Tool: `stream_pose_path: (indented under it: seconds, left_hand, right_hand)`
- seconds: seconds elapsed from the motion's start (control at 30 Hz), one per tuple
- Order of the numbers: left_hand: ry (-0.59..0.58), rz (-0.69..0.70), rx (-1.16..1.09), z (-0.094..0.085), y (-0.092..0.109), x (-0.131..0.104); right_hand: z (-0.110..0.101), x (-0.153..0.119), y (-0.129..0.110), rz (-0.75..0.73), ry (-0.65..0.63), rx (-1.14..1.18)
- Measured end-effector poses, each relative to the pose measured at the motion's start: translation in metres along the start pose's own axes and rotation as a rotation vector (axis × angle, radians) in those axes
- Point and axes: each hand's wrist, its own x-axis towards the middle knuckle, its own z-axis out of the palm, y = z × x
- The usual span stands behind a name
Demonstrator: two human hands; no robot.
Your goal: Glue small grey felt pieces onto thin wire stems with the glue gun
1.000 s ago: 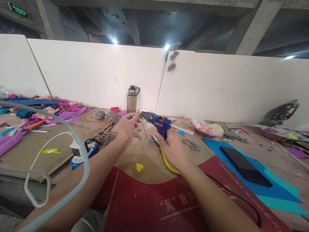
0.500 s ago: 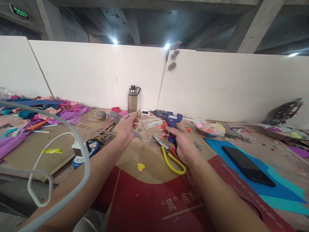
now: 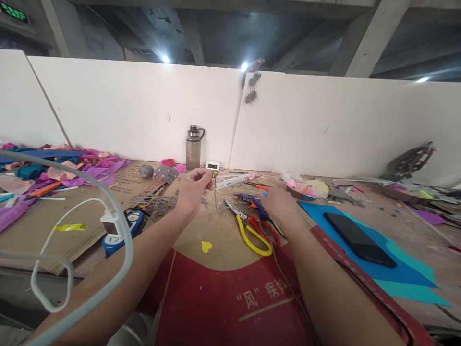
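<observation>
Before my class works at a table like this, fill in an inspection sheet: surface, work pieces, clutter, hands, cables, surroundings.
Surface: brown-and-red printed cardboard, crumbs near the middle.
Work pieces: small yellow piece above a thin grey strand; blue glue gun lying by silver-bladed, yellow-handled scissors.
Clutter: multicoloured scraps left; black phone on blue sheet right.
Hands: left hand pinches the yellow piece; right hand beside the gun, blurred, contact unclear.
Cables: thick white cable loops at front left.
Surroundings: upright white panels; co-workers, nothing seen.
</observation>
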Motion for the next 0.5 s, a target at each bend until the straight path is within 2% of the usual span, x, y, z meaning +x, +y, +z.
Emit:
stream_pose_path:
  seconds: [0.03, 0.07, 0.1, 0.2, 0.27, 0.37, 0.5]
  left_hand:
    - [-0.01, 0.029, 0.036, 0.001, 0.0, -0.001]
    - [-0.022, 0.06, 0.079, 0.002, 0.0, -0.003]
    - [-0.031, 0.096, 0.127, 0.003, 0.0, -0.005]
    - [-0.042, 0.194, 0.26, 0.007, 0.001, -0.011]
    - [-0.044, 0.213, 0.294, 0.009, 0.001, -0.013]
    - [-0.038, 0.187, 0.287, 0.01, -0.001, -0.015]
    - [-0.078, 0.084, 0.212, 0.012, -0.004, -0.014]
  right_hand:
    - [-0.001, -0.003, -0.012, 0.018, 0.055, -0.001]
    - [0.0, -0.006, -0.026, 0.019, 0.118, 0.085]
    - [0.003, -0.011, -0.041, 0.019, 0.117, 0.25]
    - [0.017, -0.024, -0.081, 0.003, -0.089, 0.829]
    - [0.027, -0.03, -0.094, 0.037, -0.188, 1.011]
    - [0.031, -0.032, -0.097, 0.059, -0.171, 1.005]
    - [0.025, -0.029, -0.09, -0.028, -0.024, 0.74]
